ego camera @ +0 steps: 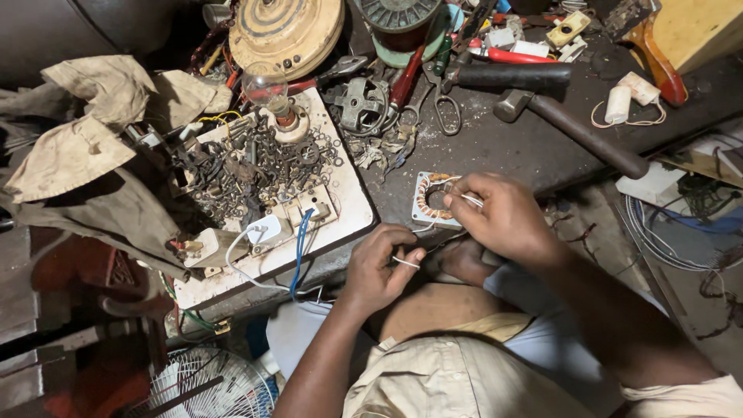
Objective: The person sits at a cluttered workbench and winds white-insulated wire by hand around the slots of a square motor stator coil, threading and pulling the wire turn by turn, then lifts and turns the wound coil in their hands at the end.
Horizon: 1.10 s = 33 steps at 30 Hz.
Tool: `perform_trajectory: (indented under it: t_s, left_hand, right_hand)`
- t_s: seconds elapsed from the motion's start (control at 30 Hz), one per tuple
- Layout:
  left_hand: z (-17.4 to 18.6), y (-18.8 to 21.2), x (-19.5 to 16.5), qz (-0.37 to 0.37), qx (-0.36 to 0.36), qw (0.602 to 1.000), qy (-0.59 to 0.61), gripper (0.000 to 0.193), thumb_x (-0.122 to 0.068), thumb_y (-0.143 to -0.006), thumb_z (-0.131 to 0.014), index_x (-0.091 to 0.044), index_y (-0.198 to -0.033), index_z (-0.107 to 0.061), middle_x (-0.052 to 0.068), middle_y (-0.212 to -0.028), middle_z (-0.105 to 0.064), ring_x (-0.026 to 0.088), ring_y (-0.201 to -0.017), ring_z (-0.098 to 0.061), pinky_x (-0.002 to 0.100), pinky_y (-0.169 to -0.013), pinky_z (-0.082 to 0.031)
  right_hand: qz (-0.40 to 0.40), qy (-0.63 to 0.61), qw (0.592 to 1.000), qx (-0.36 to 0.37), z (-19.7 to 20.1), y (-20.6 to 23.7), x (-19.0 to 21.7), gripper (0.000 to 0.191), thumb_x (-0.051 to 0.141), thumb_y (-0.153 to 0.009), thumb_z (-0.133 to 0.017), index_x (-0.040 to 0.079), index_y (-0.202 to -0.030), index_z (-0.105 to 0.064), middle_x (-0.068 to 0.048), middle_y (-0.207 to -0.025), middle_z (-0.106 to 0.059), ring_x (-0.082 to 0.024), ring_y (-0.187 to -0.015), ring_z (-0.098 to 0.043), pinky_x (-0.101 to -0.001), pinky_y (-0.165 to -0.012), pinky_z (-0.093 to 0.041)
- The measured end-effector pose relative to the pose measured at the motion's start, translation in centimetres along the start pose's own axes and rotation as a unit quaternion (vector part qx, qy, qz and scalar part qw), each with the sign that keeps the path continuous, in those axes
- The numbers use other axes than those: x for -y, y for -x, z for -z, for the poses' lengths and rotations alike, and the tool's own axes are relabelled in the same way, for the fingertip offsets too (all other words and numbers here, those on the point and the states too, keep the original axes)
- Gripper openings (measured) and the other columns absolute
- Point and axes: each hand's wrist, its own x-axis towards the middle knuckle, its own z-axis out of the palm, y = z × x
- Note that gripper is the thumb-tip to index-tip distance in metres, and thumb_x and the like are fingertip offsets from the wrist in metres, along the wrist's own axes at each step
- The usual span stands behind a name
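Bare table (503, 147) lies open beyond the stator (430, 200); hammer (573, 128), scissors (441, 104) and white board (352, 209) hem it in.

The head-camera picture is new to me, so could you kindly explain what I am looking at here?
The camera sits on a person's head and looks down, so the two bare arms coming up from the bottom are their own. The right hand steadies a small square motor stator with copper windings at the edge of a dark workbench. The left hand pinches a thin white wire that seems to run towards it. To the left lies a white board carrying switches, a clear light bulb and a heap of small metal washers and rings. Further back are a hammer, scissors, red-handled pliers and a round fan motor housing. A fan grille stands below.
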Motion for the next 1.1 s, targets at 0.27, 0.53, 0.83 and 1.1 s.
perform_trajectory:
  t_s: [0.27,0.53,0.83,1.1]
  left_hand:
    - [-1.7,-0.9,-0.5,-0.095,-0.023,0.988,-0.118,0.022,-0.013,-0.091,-0.078,-0.009,-0.112,-0.071,0.009,-0.103,-0.07,0.028,-0.092,-0.071,0.04,-0.079,-0.055]
    - [-2.9,-2.0,0.4,-0.109,-0.01,0.983,-0.146,0.027,-0.007,-0.082,-0.079,-0.01,-0.108,-0.074,0.008,-0.097,-0.069,0.028,-0.09,-0.07,0.041,-0.079,-0.053]
    - [-4.6,-2.0,2.6,-0.113,-0.061,0.984,-0.124,0.037,0.002,-0.073,-0.076,-0.009,-0.108,-0.072,0.01,-0.103,-0.072,0.031,-0.091,-0.071,0.04,-0.078,-0.057]
    - [-4.9,-1.6,1.2,-0.091,-0.05,0.994,-0.017,0.023,-0.001,-0.084,-0.074,-0.005,-0.107,-0.07,0.013,-0.1,-0.072,0.027,-0.088,-0.074,0.035,-0.074,-0.059]
  right_hand:
    - [0.126,0.061,0.989,0.039,0.2,-0.8,0.0,0.019,0.025,-0.092,-0.069,0.009,-0.097,-0.077,-0.014,-0.095,-0.073,-0.037,-0.089,-0.069,-0.0457,-0.077,-0.053]
    - [0.074,0.003,0.997,-0.017,-0.1,0.2,0.0,0.031,0.025,-0.089,-0.073,0.008,-0.114,-0.072,-0.018,-0.101,-0.071,-0.037,-0.095,-0.069,-0.0437,-0.08,-0.053]
    - [0.22,0.021,0.974,-0.048,0.5,5.5,1.1,0.037,0.025,-0.092,-0.072,0.002,-0.121,-0.067,-0.018,-0.121,-0.068,-0.035,-0.111,-0.067,-0.0456,-0.093,-0.053]
    - [0.46,0.003,0.888,0.004,0.5,7.3,-0.2,0.028,0.013,-0.094,-0.068,0.002,-0.119,-0.069,-0.014,-0.126,-0.068,-0.032,-0.12,-0.068,-0.0503,-0.108,-0.051]
